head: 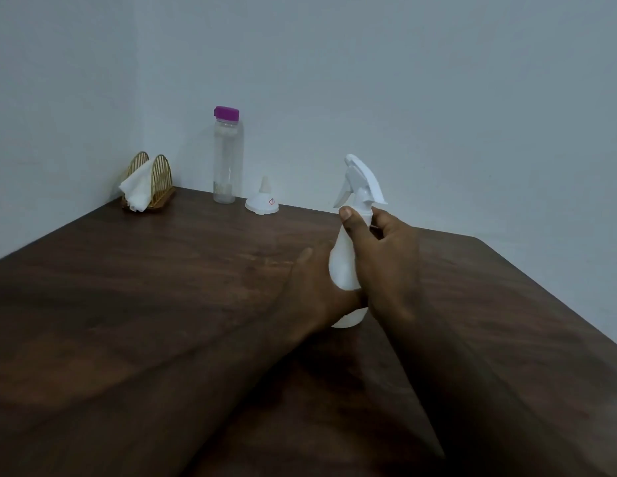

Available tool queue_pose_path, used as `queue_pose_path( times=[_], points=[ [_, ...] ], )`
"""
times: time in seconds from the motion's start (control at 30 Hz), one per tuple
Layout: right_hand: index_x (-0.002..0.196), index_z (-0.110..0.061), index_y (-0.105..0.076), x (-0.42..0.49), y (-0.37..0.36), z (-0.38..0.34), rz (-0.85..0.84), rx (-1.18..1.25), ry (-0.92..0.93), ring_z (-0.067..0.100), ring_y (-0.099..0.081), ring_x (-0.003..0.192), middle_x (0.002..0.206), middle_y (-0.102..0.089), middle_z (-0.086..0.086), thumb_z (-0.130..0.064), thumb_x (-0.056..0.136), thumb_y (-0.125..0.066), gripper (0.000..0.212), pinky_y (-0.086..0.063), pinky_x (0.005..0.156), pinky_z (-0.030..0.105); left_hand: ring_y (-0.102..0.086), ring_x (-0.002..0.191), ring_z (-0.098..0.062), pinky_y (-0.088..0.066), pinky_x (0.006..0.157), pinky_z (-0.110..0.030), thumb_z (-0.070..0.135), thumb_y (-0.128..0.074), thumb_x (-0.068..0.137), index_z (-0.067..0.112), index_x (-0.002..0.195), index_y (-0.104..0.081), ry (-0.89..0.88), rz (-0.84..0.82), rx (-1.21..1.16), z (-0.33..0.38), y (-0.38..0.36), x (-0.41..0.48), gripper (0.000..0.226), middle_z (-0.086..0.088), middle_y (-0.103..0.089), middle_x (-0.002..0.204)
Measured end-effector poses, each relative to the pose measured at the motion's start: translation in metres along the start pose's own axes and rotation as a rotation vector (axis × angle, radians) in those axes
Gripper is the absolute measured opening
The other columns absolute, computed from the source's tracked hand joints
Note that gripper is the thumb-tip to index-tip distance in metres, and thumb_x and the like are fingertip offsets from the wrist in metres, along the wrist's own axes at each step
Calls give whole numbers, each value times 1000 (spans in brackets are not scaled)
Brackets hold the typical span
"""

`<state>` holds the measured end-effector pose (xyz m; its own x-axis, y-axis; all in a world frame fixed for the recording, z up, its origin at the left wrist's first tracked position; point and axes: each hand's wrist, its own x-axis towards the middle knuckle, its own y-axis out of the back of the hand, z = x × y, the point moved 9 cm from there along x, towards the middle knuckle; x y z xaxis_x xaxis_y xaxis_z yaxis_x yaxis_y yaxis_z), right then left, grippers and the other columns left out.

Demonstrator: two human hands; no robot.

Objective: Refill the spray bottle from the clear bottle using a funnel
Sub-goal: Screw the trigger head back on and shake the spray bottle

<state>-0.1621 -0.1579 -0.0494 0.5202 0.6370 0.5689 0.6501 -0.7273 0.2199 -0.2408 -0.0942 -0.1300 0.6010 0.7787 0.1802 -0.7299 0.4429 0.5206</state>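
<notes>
A white spray bottle (342,266) stands upright on the dark wooden table (162,287), its white trigger head on top. My left hand (314,290) grips the bottle's lower body from the left. My right hand (379,249) grips the bottle's neck just under the trigger head, thumb in front. A tall clear bottle (226,160) with a purple cap stands at the back by the wall. A white funnel (262,201) sits upside down just right of it, spout up.
A gold wire napkin holder (148,180) with a white tissue stands in the back left corner. Pale walls close the table at the back and left. The table's right edge runs diagonally at the right.
</notes>
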Motion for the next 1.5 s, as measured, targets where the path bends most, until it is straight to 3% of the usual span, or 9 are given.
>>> queue_pose_path(
  times=[0.07,0.23,0.37,0.6,0.9,1.13,1.23,1.3,1.5],
  points=[
    [85,-15,-72,8,-5,11,-178,83,-49,11,-70,76,77,-73,-5,-38,89,-68,24,-56,72,35,-58,106,-7,-45,89,-20,55,-78,66,32,120,-48,-78,40,-11,6,17,-8,66,16,-59,112],
    [115,-9,-67,15,-15,19,-618,399,-239,18,-65,97,109,-69,6,-33,85,-62,39,-52,94,40,-59,108,-9,-49,97,-38,57,-85,56,39,125,-47,-38,-137,33,-10,9,0,81,15,-61,116],
    [96,1,-67,18,-11,20,-421,238,-122,17,-67,76,79,-69,4,-31,93,-64,32,-55,73,38,-52,97,3,-41,82,-15,45,-85,64,39,121,-39,-61,-16,65,-10,10,-1,73,24,-52,105],
    [77,-9,-68,11,2,2,-10,-80,38,10,-64,65,67,-67,-1,-35,88,-70,28,-50,62,25,-54,113,-15,-37,86,-21,45,-83,61,18,136,-39,-62,195,95,-4,8,-5,91,0,-54,127],
    [107,-13,-60,3,-9,25,-33,248,-139,13,-72,85,94,-73,1,-32,81,-78,37,-58,72,32,-41,123,-7,-26,85,0,42,-81,69,17,148,-23,-99,232,26,-3,12,-7,101,2,-40,144],
    [121,-15,-56,-2,-19,28,-211,333,-136,16,-72,92,101,-74,1,-20,81,-69,43,-57,80,38,-50,128,-14,-43,107,-39,55,-73,63,28,153,0,-157,426,-227,6,37,-9,119,-6,-47,140],
    [128,-18,-51,-8,-23,19,-311,408,-107,16,-72,92,100,-75,0,-20,80,-63,49,-56,77,30,-57,116,-5,-47,100,-24,51,-77,65,27,153,0,-196,450,-251,8,45,-10,119,-1,-57,129],
    [123,-19,-55,-12,-24,11,-369,487,-93,18,-73,87,93,-76,-1,-23,80,-60,43,-57,73,27,-60,104,4,-47,88,-10,38,-81,72,24,154,1,-226,441,-222,13,48,-12,116,6,-63,114],
    [96,-11,-65,-4,5,20,-89,561,-193,15,-70,70,80,-72,7,-23,100,-49,21,-55,63,27,-65,91,-1,-56,85,-30,34,-79,74,30,150,-13,-245,424,-140,23,54,-15,101,19,-61,91]
  ],
)
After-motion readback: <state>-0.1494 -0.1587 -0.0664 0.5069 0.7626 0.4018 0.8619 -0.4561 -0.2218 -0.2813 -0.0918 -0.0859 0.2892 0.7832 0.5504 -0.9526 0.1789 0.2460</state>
